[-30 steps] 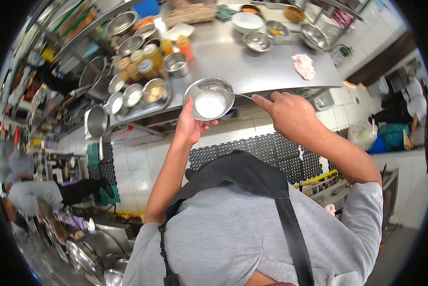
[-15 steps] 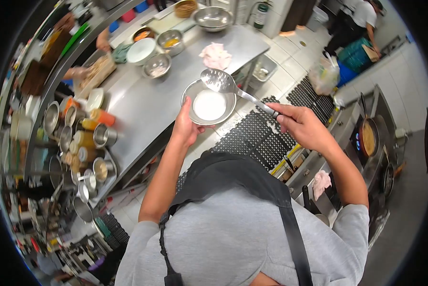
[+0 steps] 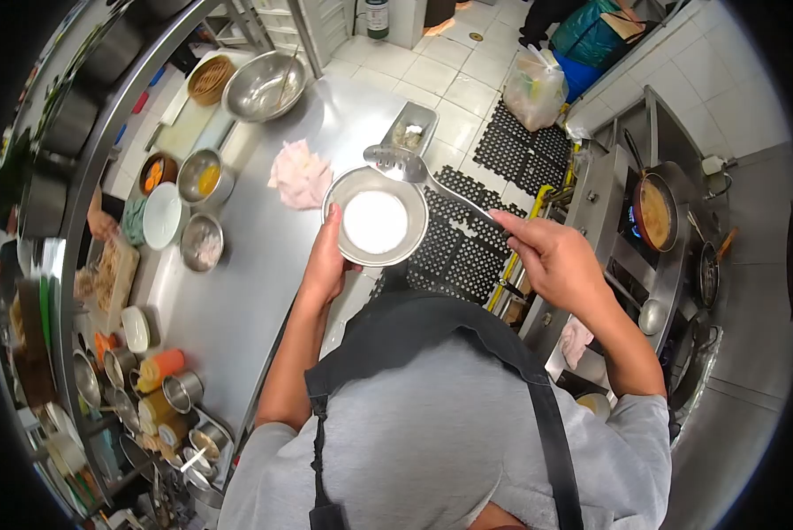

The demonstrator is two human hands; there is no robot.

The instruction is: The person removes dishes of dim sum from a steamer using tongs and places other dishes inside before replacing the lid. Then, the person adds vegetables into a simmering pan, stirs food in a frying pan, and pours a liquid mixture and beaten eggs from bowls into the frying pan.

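Nearby, pink cloth (image 3: 299, 175) lies left of the bowl (image 3: 417, 220).

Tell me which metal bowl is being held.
The bowl with white contents, in the left hand; others, such as the large bowl and the bowl with yellow contents, stand on the steel table.

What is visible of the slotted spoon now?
The slotted spoon looks like shiny metal, with a slotted, rounded head and a long, slim handle. The right hand grips the handle's end, hiding part of it. The spoon slants, its head at the far rim of the bowl; whether they touch is unclear.
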